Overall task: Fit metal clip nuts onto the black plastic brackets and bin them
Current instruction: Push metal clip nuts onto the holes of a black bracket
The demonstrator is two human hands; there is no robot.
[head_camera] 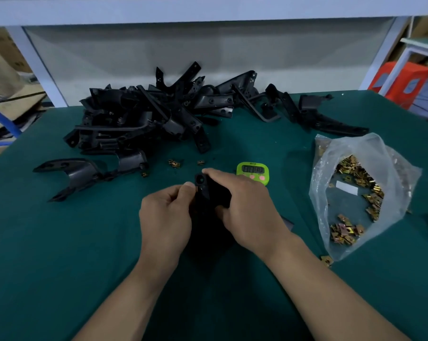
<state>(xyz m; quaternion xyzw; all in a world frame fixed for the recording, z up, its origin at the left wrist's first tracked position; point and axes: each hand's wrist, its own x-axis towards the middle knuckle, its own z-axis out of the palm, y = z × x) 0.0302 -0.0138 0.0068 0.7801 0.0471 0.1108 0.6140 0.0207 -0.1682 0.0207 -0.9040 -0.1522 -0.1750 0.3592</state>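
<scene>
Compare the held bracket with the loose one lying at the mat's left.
The held bracket is gripped by the left hand and right hand; the loose bracket lies flat, untouched. The held bracket is mostly hidden; the loose bracket shows its whole forked shape. Both are black plastic.

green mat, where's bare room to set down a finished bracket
Widest bare patch: near-left of the green mat, bordered by the lone bracket and the left hand. A smaller one lies near right, between the right hand and the clip nut bag. Crowded: the bracket pile and timer beyond.
</scene>
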